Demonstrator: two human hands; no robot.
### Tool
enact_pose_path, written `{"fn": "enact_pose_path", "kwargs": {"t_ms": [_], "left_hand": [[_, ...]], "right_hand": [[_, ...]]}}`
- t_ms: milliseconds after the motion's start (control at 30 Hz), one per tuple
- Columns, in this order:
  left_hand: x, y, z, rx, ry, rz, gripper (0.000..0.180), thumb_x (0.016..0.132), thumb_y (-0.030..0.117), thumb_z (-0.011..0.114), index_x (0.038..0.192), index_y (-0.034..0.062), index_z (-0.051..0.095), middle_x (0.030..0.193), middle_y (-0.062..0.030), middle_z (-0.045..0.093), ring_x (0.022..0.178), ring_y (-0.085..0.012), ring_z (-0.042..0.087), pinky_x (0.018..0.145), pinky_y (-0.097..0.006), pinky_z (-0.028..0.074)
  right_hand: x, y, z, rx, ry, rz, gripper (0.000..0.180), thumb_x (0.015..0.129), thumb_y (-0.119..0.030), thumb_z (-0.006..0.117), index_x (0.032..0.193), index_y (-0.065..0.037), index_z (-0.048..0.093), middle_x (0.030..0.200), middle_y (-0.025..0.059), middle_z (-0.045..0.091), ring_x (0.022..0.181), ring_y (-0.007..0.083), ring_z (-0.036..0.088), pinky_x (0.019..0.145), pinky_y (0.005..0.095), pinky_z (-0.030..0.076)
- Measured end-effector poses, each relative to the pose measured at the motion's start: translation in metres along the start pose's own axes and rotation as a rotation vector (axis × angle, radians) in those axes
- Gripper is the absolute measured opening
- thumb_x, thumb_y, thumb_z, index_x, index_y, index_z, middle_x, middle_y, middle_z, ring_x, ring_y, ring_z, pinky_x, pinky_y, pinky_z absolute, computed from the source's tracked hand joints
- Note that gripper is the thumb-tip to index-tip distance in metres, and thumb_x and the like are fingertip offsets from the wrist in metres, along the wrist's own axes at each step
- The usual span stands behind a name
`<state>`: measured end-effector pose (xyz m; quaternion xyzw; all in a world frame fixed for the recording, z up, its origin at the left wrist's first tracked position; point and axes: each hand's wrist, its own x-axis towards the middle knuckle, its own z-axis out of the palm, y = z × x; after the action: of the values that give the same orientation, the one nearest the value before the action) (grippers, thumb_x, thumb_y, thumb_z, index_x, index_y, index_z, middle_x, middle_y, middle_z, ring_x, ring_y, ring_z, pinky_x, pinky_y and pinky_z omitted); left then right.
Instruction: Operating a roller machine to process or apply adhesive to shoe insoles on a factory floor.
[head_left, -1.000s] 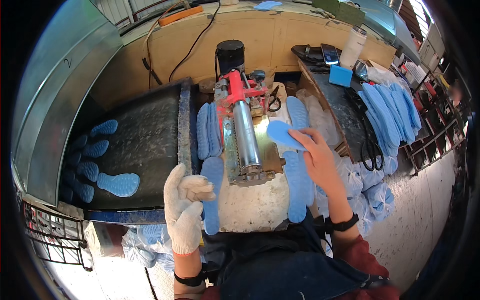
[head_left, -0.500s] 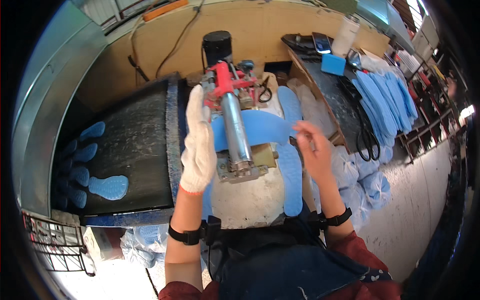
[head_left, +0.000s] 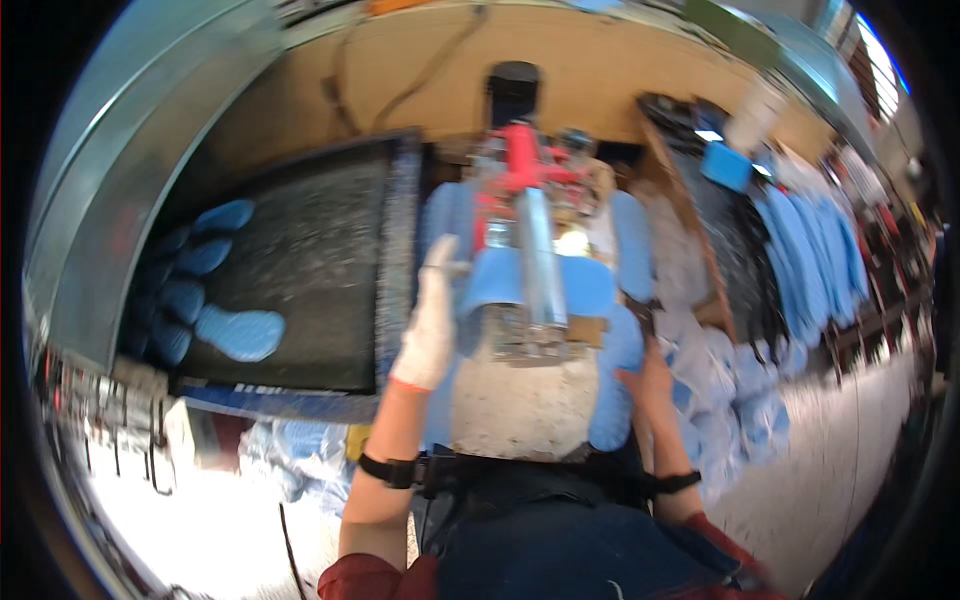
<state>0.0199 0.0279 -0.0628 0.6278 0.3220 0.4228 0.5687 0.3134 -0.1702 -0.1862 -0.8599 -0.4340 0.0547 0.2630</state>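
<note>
A bench machine [head_left: 541, 260] with a red upper part and a shiny metal cylinder stands in front of me. A curved blue sheet piece [head_left: 588, 285] lies across it beneath the cylinder. My left hand [head_left: 428, 330], in a white knitted glove, is upright at the sheet's left end, fingers stretched out. Low on the right is my bare right hand [head_left: 652, 382], its thumb at the edge of a blue insole [head_left: 612, 390]; motion blurs its fingers. Just above them shows a dark, smeared thing [head_left: 639, 312] that I cannot make out. More blue insoles [head_left: 631, 240] flank the machine.
On the left, a dark conveyor-like surface [head_left: 320, 270] carries several blue insoles [head_left: 240, 333]. To the right, a dark side table [head_left: 715, 235] holds a blue box [head_left: 727, 167], a pale bottle [head_left: 757, 115] and stacked blue insoles [head_left: 812, 250]. Plastic bags [head_left: 725, 400] of blue pieces sit below.
The whole view has shifted, moving the scene rightward. My right hand has dropped from the sheet's right end to the near right insole. My left hand has come lower along the machine's left side.
</note>
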Motion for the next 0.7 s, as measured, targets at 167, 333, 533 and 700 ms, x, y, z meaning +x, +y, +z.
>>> {"fn": "enact_pose_path", "kwargs": {"t_ms": [167,333,533,700], "left_hand": [[-0.031,0.013,-0.004,-0.234,-0.111,-0.129,0.072,0.106,0.053,0.014,0.153,0.0009,0.027,0.155,-0.0109,0.034,0.144,-0.0205,0.029,0.12,-0.033,0.019],[-0.07,0.012,-0.021,-0.51,-0.205,-0.381,0.058,0.11,0.037,0.023,0.151,-0.0029,0.027,0.15,-0.0107,0.04,0.138,-0.0186,0.036,0.119,-0.031,0.021],[-0.112,0.04,-0.055,-0.113,-0.313,-0.12,0.05,0.109,0.031,0.028,0.149,0.0,0.032,0.144,-0.0105,0.046,0.129,-0.0216,0.045,0.111,-0.034,0.033],[-0.102,0.064,-0.106,-1.101,-0.038,-0.306,0.046,0.108,0.028,0.028,0.145,0.0024,0.037,0.14,-0.0128,0.051,0.125,-0.0261,0.052,0.108,-0.043,0.04]], "right_hand": [[0.012,-0.001,-0.011,0.778,-0.445,0.285,0.028,0.086,-0.018,0.073,0.108,-0.001,0.067,0.096,0.003,0.07,0.084,0.0124,0.064,0.077,0.0275,0.05],[0.008,-0.008,0.017,1.111,-0.447,0.332,0.016,0.094,-0.016,0.065,0.106,-0.004,0.067,0.094,-0.0006,0.068,0.079,0.0084,0.062,0.072,0.0253,0.048],[0.011,0.008,0.048,0.826,-0.398,0.237,0.021,0.094,-0.014,0.063,0.111,-0.003,0.066,0.099,0.0011,0.067,0.09,0.0114,0.058,0.082,0.028,0.046],[0.012,0.012,0.046,0.874,-0.456,0.228,0.024,0.093,-0.013,0.062,0.115,-0.003,0.065,0.105,0.0018,0.065,0.094,0.0128,0.058,0.084,0.0283,0.045]]}}
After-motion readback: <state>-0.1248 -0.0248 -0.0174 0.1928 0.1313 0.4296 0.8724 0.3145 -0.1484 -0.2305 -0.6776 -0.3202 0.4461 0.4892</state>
